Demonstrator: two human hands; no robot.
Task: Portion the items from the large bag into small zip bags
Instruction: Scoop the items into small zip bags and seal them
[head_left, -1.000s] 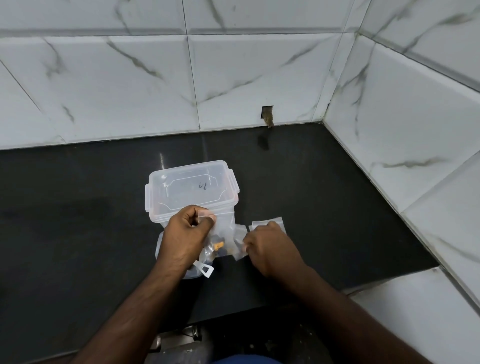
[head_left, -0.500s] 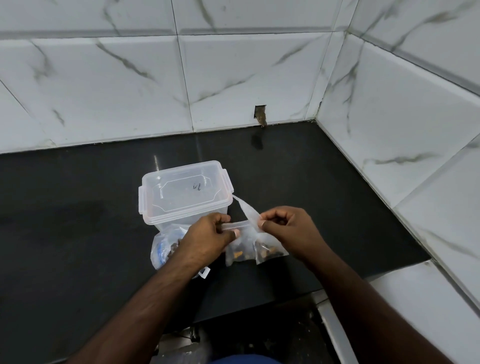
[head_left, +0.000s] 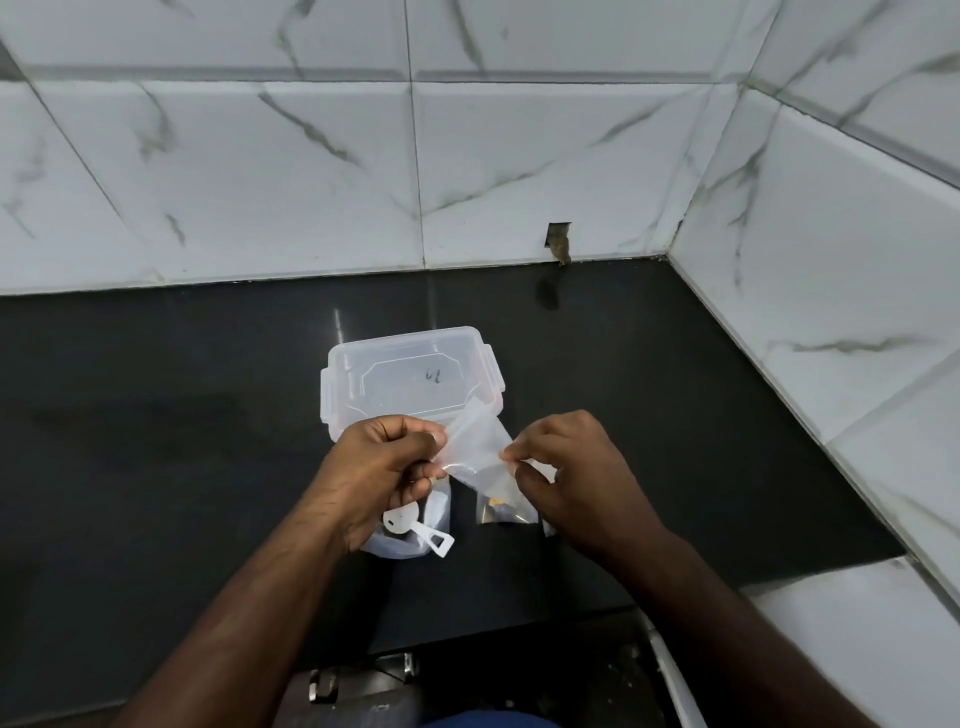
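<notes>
A: Held up between both hands over the near middle of the black countertop (head_left: 182, 415): a small clear plastic zip bag (head_left: 475, 452), just near of the lidded translucent plastic box (head_left: 410, 374).

B: Grip?

A: Pinched at both sides. Left hand (head_left: 384, 467) curled, thumb and fingertips nipping the bag's left edge. Right hand (head_left: 566, 467) curled too, fingertips (head_left: 511, 457) nipping the right edge.

B: Orientation?

A: Long axis tilted, running from far-left down to near-right. Upper corner aimed toward the box, lower end toward the counter. Mouth end hard to tell; film too clear and crumpled.

B: Filled yet?

A: Looks empty, though hard to say. Below it on the counter, a second small clear bag with brownish and yellow bits (head_left: 501, 512), lying just near-right of the held one. Under the left hand, the large clear bag (head_left: 410, 530) with a white plastic tag (head_left: 415, 527) on top.

B: Risks?

A: Probably a slipped pinch: thin slick film, tiny contact area, easily lost when pulling the zip apart. Possibly a torn seam from tugging too hard or off-line. Also a spill later, given a mouth opened only partway and pieces dropped against the lip. Left forearm close over the large bag, so likely to nudge it.
</notes>
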